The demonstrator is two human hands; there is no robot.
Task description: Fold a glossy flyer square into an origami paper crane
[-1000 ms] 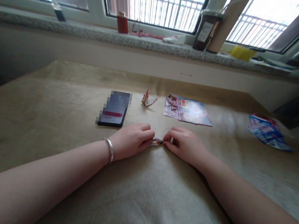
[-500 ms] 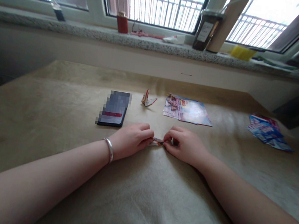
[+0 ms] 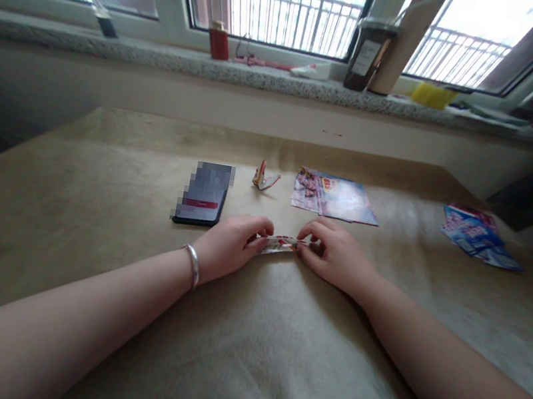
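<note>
A narrow strip of folded printed paper [image 3: 279,245], whitish with red and orange marks, lies low over the table between my hands. My left hand [image 3: 234,241] pinches its left end between thumb and fingers. At the other end, the thumb and fingertips of my right hand [image 3: 336,254] close on the paper. My fingers hide both ends of the strip. Just beyond the hands stands a small folded paper piece [image 3: 264,177], white with red and gold. To its right is a small pile of printed sheets [image 3: 342,198].
A phone [image 3: 202,195] lies left of the paper, near my left hand. Blue and pink printed papers [image 3: 480,237] sit at the table's right. Behind the table [image 3: 69,195], a stone windowsill [image 3: 147,58] bears a red container [image 3: 219,41], a dark jar [image 3: 367,55] and a yellow object [image 3: 432,95].
The paper strip between my hands shows wider and flatter now, with more of its whitish face visible. My fingers have shifted slightly outward along it. The other things stay put.
</note>
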